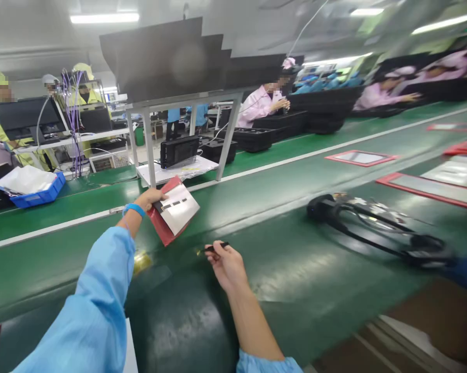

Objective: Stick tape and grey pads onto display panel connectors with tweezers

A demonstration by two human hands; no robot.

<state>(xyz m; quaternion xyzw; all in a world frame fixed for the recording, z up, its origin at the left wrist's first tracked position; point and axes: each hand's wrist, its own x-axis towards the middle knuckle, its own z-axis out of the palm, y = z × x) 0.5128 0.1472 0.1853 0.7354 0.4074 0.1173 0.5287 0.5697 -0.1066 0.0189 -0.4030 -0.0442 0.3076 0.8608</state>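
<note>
My left hand [148,199], with a blue wristband, is closed on the edge of a flat panel [182,211]. The panel is silver-white with small black strips, lies against a red backing, and is tilted above the bench. To its right and lower, my right hand [229,265] pinches a thin black tool [212,249], which looks like tweezers. A tiny yellowish bit shows at the tool's tip. Beside my left forearm a roll of yellow, see-through tape [142,262] sits partly hidden on the green bench [280,243].
A blurred black headband-like object [358,235] lies at right, with red-framed panels [361,157] beyond it. A metal-legged stand [228,137] holds a black device [179,151]. A blue bin [39,196] sits at left. People in pink work across the line by black trays [254,139].
</note>
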